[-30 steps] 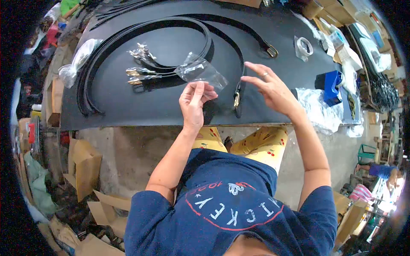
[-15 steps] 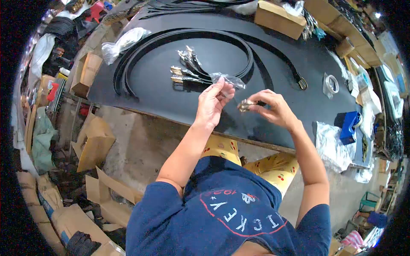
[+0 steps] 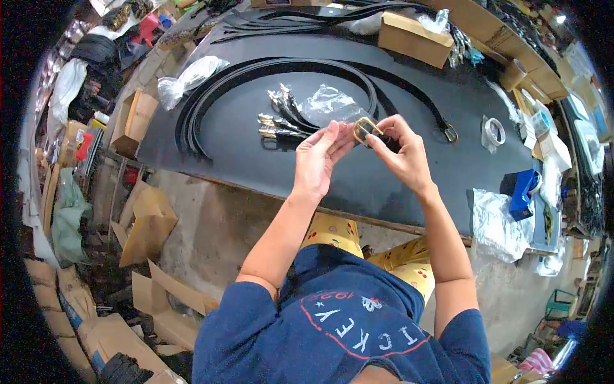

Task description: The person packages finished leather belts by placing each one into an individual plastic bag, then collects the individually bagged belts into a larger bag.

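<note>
My right hand (image 3: 403,153) pinches a gold-coloured belt buckle (image 3: 363,130) by its edge; dark belt material shows under the fingers. Close on its left, my left hand (image 3: 318,157) has its thumb and fingers closed on the end of a small clear plastic bag (image 3: 329,102), which spreads out above the fingertips. Long black belts (image 3: 275,64) curve in a wide loop on the table beyond my hands. Several wrapped buckles (image 3: 278,125) lie bunched inside that loop. One belt ends at the right in a metal buckle (image 3: 450,134).
The dark table (image 3: 256,173) holds a cardboard box (image 3: 414,40), more black belts (image 3: 307,20) at the back and a crumpled plastic bag (image 3: 192,80). A tape roll (image 3: 495,131), blue tape dispenser (image 3: 524,192) and clear bags (image 3: 502,224) are at right. Open cartons (image 3: 150,221) stand on the floor.
My right hand has raised the buckle and turned its face into view, near my left fingers. The clear plastic bag now spreads out farther above my left hand.
</note>
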The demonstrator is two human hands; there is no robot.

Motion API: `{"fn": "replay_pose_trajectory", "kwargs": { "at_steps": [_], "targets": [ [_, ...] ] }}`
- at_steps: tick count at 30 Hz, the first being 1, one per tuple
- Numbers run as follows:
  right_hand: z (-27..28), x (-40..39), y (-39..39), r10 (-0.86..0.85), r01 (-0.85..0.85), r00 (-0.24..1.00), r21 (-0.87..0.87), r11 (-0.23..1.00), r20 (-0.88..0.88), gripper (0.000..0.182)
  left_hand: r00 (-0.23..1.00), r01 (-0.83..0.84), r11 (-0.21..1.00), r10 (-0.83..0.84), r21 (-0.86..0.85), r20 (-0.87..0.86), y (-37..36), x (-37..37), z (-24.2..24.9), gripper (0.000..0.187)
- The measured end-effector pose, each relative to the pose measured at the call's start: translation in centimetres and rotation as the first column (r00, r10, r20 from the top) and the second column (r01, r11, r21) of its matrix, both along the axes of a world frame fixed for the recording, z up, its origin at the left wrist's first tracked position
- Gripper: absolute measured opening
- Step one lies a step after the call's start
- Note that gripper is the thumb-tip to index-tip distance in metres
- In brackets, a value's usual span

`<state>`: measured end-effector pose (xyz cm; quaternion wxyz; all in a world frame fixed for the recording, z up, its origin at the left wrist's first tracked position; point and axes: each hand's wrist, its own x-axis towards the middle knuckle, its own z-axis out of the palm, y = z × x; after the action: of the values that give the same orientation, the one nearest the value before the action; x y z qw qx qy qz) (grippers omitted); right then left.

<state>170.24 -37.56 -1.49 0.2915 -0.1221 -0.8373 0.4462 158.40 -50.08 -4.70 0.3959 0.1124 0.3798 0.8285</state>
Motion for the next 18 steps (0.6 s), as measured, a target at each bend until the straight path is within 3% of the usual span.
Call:
{"fn": "replay_pose_trajectory", "kwargs": {
  "at_steps": [3,5,9,12,14,16,18],
  "targets": [
    [0.2,0.1,0.0,-0.123,0.122,0.992,-0.095,0.988,-0.003,0.032,0.985,-0.041,0.999,0.035,-0.033,-0.171,0.2,0.8,-0.5,0.027],
    [-0.8,0.0,0.7,-0.113,0.114,0.991,0.006,0.993,-0.074,0.038,0.991,-0.022,0.999,0.017,-0.029,-0.135,0.3,0.9,-0.3,0.027],
    [-0.5,0.8,0.8,-0.092,0.093,0.996,-0.074,0.993,0.008,0.033,0.982,0.085,0.995,-0.092,-0.048,-0.166,0.1,0.2,0.2,0.03],
    [-1.0,1.2,1.1,-0.01,-0.001,0.998,-0.162,0.987,-0.07,0.027,0.976,0.175,0.983,-0.181,-0.059,-0.122,0.1,0.2,1.1,0.033],
    [-0.8,1.6,1.1,0.165,-0.162,0.986,-0.351,0.922,-0.022,0.02,0.975,0.184,0.98,-0.191,-0.075,-0.11,0.0,-0.3,0.8,0.033],
    [-1.1,1.7,1.1,0.199,-0.191,0.98,-0.306,0.933,-0.005,0.021,0.975,0.191,0.977,-0.2,-0.091,-0.097,0.0,-0.5,0.7,0.034],
    [-1.5,1.7,0.8,0.143,-0.167,0.985,-0.32,0.933,-0.096,0.028,0.968,0.203,0.974,-0.215,-0.098,-0.133,0.0,-0.4,0.8,0.035]
  ]
}}
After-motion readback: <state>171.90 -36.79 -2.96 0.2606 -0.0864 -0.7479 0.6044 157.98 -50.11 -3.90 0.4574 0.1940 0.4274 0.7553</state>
